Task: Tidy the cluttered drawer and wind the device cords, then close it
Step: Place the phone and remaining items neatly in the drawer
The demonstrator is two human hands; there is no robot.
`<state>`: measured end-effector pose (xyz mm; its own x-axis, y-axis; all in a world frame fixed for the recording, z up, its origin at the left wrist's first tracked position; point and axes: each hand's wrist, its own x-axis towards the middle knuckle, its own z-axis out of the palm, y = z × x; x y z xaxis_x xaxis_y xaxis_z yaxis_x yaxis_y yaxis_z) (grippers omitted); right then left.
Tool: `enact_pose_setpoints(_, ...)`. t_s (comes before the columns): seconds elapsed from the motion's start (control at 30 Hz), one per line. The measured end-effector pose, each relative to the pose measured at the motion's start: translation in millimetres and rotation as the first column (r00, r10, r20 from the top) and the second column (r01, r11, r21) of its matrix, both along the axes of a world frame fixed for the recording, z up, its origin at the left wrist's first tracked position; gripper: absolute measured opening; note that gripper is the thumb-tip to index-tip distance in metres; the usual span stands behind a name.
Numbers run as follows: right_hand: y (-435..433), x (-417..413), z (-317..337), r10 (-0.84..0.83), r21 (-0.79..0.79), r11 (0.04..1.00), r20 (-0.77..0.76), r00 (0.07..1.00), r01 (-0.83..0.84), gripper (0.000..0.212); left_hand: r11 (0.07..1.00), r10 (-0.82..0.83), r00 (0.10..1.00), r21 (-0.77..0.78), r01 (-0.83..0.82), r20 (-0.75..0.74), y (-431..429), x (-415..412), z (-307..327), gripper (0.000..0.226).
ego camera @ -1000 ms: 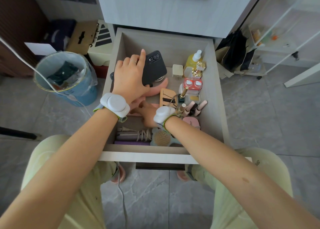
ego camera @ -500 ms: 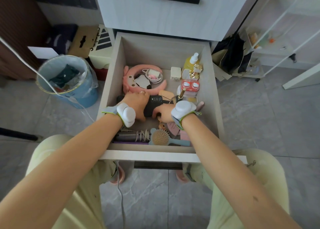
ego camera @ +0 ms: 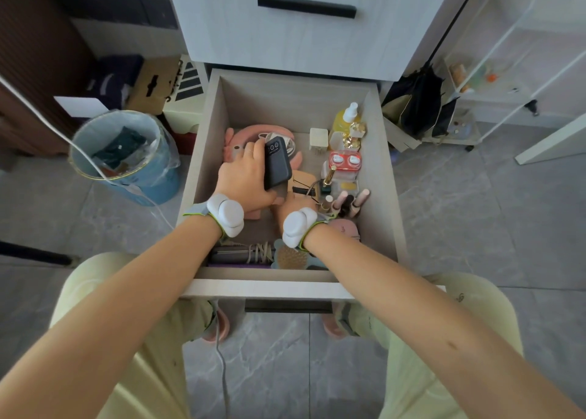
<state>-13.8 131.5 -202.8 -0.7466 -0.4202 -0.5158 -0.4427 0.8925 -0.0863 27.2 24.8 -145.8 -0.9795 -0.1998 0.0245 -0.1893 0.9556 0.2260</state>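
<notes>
The open drawer (ego camera: 269,287) holds mixed clutter. My left hand (ego camera: 242,179) grips a black slab-shaped device (ego camera: 277,161) and holds it tilted above the drawer's middle. Behind it lie a pink ring-shaped device (ego camera: 244,133) and a loose white cord (ego camera: 289,144). My right hand (ego camera: 291,207) sits low, just right of the left wrist, next to a wooden comb (ego camera: 304,183); its fingers are hidden. At the front lie a dark hair tool (ego camera: 230,253) with a wound cord (ego camera: 260,250) and a round hairbrush (ego camera: 291,256).
Along the drawer's right side stand a yellow bottle (ego camera: 345,120), a white charger cube (ego camera: 318,139), a red-and-white case (ego camera: 344,160) and several lipsticks (ego camera: 347,201). A blue bin (ego camera: 126,155) with a white cable (ego camera: 79,150) across it stands left. A black bag (ego camera: 415,104) stands right.
The black device lay flat in the drawer's middle under both hands; my left hand has now lifted it and tilted it toward the back. My right hand has come off it.
</notes>
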Motion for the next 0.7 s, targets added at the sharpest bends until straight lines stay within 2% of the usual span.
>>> enact_pose_setpoints(0.1, 4.1, 3.7, 8.6, -0.091, -0.133, 0.988, -0.068, 0.993, 0.082, 0.043, 0.999, 0.032, 0.999, -0.008, -0.032, 0.005, 0.4, 0.5, 0.1, 0.091)
enact_pose_setpoints(0.2, -0.3, 1.2, 9.6, -0.135, -0.126, 0.985, -0.143, 0.981, 0.117, 0.044, 0.998, 0.057, 0.998, -0.041, -0.057, 0.017, -0.7, -0.5, -0.8, 0.086)
enact_pose_setpoints(0.43, -7.0, -0.6, 13.5, -0.35, -0.09, 0.934, -0.042, 0.936, 0.345, 0.051, 0.997, 0.073, 0.996, -0.032, -0.071, 0.045, -0.9, -0.9, -0.6, 0.084)
enact_pose_setpoints(0.6, -8.8, 1.9, 9.9, -0.399, -0.108, 0.913, -0.032, 0.917, 0.393, 0.053, 0.988, 0.153, 0.988, 0.039, -0.153, -0.009, -2.4, -2.6, -0.9, 0.073)
enact_pose_setpoints(0.7, -8.3, 2.7, 3.5, -0.414, -0.15, 0.902, -0.034, 0.91, 0.405, 0.05, 0.984, 0.175, 0.984, 0.044, -0.174, -0.038, -1.3, -2.6, -1.6, 0.074)
